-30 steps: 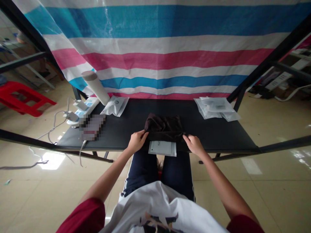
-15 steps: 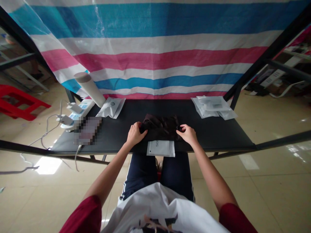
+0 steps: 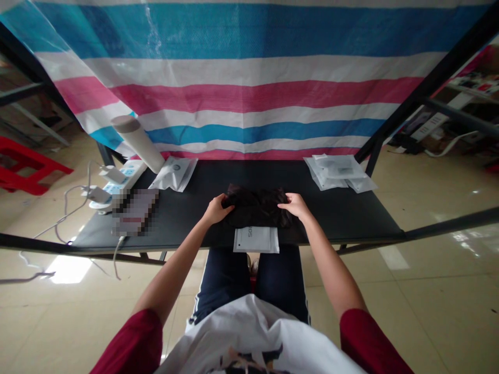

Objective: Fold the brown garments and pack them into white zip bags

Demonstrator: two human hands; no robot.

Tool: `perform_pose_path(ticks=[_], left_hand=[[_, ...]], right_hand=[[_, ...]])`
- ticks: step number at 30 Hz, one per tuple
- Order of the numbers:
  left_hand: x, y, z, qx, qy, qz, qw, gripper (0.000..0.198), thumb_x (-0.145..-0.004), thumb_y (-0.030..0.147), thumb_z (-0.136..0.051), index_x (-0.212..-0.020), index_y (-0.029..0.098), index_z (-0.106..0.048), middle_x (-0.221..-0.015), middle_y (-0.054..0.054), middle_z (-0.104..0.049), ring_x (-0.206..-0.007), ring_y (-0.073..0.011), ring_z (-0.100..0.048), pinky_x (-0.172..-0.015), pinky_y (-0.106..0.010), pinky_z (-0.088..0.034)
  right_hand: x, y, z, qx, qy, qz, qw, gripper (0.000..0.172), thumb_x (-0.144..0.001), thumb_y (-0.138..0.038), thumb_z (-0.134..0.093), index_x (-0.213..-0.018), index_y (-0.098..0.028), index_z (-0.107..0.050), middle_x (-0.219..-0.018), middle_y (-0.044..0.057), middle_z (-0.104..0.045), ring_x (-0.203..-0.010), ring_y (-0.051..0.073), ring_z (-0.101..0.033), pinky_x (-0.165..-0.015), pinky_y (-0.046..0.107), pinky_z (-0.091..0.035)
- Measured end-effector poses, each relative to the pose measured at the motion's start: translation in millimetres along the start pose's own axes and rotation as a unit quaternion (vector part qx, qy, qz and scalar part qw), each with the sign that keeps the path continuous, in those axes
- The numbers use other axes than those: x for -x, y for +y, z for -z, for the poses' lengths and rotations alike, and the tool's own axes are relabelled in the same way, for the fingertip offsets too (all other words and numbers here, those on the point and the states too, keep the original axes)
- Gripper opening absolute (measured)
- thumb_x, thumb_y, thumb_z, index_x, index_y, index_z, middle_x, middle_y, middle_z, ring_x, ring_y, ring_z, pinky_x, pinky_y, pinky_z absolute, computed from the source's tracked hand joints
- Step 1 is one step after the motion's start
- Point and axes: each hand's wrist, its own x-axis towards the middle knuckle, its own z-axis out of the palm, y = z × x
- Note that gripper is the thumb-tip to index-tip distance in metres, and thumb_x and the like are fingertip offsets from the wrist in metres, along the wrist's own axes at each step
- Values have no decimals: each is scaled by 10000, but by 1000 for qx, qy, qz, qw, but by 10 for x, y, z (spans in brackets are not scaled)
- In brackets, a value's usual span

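A bunched piece of dark brown cloth lies on the black table in front of me; its exact kind does not show. My left hand grips its left end between thumb and fingers. At the opposite end, my right hand pinches the cloth's right edge. Partly beneath the cloth's near side, a flat whitish plastic pouch with dark lettering sticks out over the table's front edge.
White plastic pouches are stacked at the back right, and another pouch lies at the back left. A pale bottle, a power strip with chargers and a blurred-out phone occupy the left. A striped sheet hangs behind the black table.
My right hand has shifted slightly left and up along the cloth. The cloth's folds look rearranged and more crumpled. The whole view has moved a little.
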Motion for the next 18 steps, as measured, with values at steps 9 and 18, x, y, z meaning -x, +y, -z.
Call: perform_pose_path(ticks=[9, 18], left_hand=[[41, -28, -36, 41, 6, -4, 999, 344, -705, 378, -700, -989, 190, -652, -849, -33, -702, -791, -209, -649, -706, -313, -505], [70, 36, -75, -79, 7, 8, 997, 236, -745, 347, -657, -916, 186, -668, -774, -39, -679, -786, -243, -649, -744, -351, -465]], right_hand=[[66, -86, 71, 86, -1, -21, 996, 208, -624, -283, -799, -771, -168, -705, -768, 41, -740, -754, 232, -691, -676, 311, -531], [45, -157, -97, 78, 65, -57, 993, 553, -558, -140, -771, -1098, -160, -652, -1001, 100, -738, -918, 252, -706, -832, 360, -549]])
